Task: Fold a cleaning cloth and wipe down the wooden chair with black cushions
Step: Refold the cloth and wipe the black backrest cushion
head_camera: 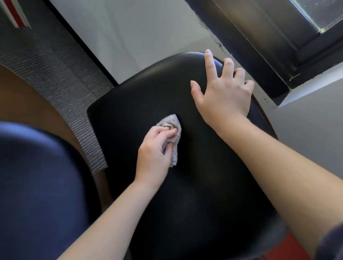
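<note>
The left hand (155, 149) clenches a bunched, patterned cleaning cloth (173, 134) against the middle of the black seat cushion (192, 192). Soft, light, limp: best gripped wadded. The right hand (224, 93) lies spread, grasping nothing, near the cushion's far edge.

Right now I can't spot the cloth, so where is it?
In the head view the cloth is bunched in the left hand, pressed on the black cushion near its middle, below and left of the right hand.
</note>
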Tool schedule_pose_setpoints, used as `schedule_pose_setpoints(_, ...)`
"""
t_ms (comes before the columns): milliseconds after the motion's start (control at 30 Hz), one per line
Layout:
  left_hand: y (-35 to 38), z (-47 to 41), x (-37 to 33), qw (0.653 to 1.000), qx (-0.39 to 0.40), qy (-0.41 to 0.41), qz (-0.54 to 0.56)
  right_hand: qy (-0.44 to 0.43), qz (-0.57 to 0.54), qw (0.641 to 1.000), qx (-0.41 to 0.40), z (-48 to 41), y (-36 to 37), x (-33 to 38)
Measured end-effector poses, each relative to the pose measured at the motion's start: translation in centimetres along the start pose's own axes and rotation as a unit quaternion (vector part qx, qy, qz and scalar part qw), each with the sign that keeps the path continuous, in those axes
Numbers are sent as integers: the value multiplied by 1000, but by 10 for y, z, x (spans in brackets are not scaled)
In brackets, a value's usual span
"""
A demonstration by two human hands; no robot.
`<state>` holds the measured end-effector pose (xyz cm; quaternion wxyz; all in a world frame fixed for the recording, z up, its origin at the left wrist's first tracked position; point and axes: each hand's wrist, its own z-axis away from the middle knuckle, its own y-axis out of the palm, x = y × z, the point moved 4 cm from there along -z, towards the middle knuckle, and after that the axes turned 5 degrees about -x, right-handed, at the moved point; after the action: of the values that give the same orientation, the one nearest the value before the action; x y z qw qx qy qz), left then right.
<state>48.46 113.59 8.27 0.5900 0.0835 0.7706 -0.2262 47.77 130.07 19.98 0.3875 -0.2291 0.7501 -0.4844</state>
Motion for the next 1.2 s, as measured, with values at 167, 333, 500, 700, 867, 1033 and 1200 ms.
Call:
schedule_pose_setpoints(167, 8, 41, -17, 999, 42, 16, 0, -74, 23, 997, 22, 17, -1, -4)
schedule_pose_setpoints(333, 10, 70, -25, 998, 60, 4, -4, -193, 76, 977, 43, 73, -4, -26)
schedule_pose_setpoints(500, 11, 85, -36, 997, 72, 2, -17, -232, 98, 964, 82, 120, -11, -43)
schedule_pose_setpoints(700, 14, 113, -49, 997, 76, -17, -12, -270, 108, 954, 78, 151, -13, -47)
schedule_pose_setpoints(867, 16, 139, -63, 996, 81, -37, 0, -282, 13, 959, 32, 174, -17, -65)
schedule_pose_setpoints(1033, 15, 171, -83, 994, 93, -59, 15, -283, -47, 958, -5, 200, -21, -84)
schedule_pose_setpoints(1200, 17, 182, -90, 993, 104, -51, -4, -259, -94, 961, -21, 217, -20, -100)
